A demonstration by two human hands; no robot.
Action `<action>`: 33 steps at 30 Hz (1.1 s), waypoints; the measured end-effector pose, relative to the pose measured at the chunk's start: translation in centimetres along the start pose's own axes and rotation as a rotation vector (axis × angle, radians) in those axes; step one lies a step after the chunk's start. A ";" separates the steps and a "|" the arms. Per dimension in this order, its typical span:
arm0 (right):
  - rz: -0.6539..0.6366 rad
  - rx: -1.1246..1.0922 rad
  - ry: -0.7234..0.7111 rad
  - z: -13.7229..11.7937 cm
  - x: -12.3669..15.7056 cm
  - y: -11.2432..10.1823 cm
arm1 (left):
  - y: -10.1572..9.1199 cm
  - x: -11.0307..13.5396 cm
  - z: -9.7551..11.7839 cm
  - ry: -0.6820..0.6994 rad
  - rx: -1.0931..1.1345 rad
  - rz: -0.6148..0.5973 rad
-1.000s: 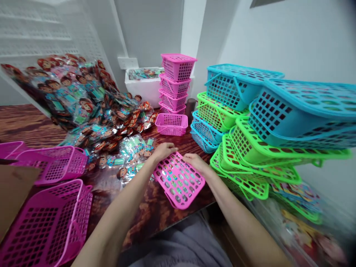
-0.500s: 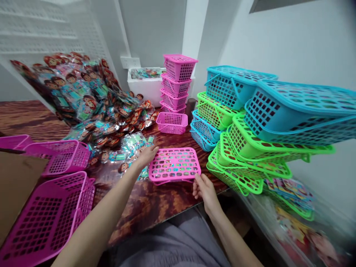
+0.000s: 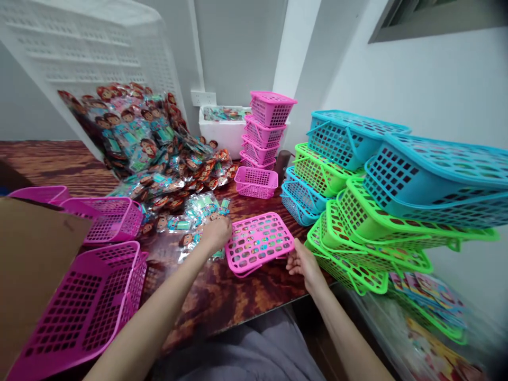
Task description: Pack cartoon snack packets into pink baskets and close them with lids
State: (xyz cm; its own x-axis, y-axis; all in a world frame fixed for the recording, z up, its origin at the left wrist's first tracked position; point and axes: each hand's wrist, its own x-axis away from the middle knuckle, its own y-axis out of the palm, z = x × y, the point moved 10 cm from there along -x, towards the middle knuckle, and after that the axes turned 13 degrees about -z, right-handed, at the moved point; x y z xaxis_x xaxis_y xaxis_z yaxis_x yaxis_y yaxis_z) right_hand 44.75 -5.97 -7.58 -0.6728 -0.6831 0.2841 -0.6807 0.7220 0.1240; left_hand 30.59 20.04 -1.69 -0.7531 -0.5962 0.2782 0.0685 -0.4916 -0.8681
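Note:
A pink basket with a perforated lid (image 3: 260, 241) lies at an angle on the table in front of me, and colourful contents show through the lid's holes. My left hand (image 3: 217, 233) is closed at its left edge, the fingertips partly out of sight. At the near right corner, my right hand (image 3: 305, 264) grips the rim with thumb on top and fingers curled below. Beside my left hand lie clear packets of teal doll-shaped items (image 3: 204, 206), part of a large heap (image 3: 159, 137) spilling from a tipped white crate (image 3: 99, 47).
Open pink baskets (image 3: 107, 296) and a cardboard flap (image 3: 39, 264) stand at the left. Behind are stacked pink baskets (image 3: 264, 135), one open pink basket (image 3: 256, 182) and a white box (image 3: 222, 129). Stacked blue baskets (image 3: 357, 137) and green baskets (image 3: 377, 211) crowd the right.
The pink lidded basket has turned, its right side now farther away than its left. My left hand has moved from the far left corner down along the left edge. The view has shifted left.

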 end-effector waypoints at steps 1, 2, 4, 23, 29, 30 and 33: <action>0.084 0.044 -0.052 -0.5 -0.3 -0.5 | -0.3 -0.2 0.8 0.027 -0.018 -0.009; 0.149 0.075 -0.105 -1.0 -0.6 -0.8 | -0.5 -0.5 1.8 0.058 -0.033 -0.014; 0.205 0.086 -0.190 -1.8 -1.3 -0.6 | -0.6 -1.1 3.9 0.129 -0.049 -0.016; 0.336 0.079 -0.336 -1.4 0.6 -0.1 | 0.9 -3.3 4.4 0.180 0.189 -0.081; 0.122 -0.132 -0.125 4.3 2.1 4.9 | 2.2 -1.3 1.7 0.148 0.342 -0.091; 0.104 -0.149 -0.122 4.8 2.0 5.5 | 2.6 -0.8 1.3 0.145 0.377 -0.081; 0.085 -0.137 -0.182 4.7 1.1 6.0 | 3.8 0.7 -0.1 0.123 0.492 -0.020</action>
State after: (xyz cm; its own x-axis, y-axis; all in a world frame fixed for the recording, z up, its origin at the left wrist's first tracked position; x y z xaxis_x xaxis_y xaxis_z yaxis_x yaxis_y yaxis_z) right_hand 38.60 -2.91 -11.03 -0.7755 -0.6190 0.1241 -0.5823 0.7773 0.2381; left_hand 30.25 17.86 -4.88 -0.8268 -0.5190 0.2170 0.3309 -0.7606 -0.5585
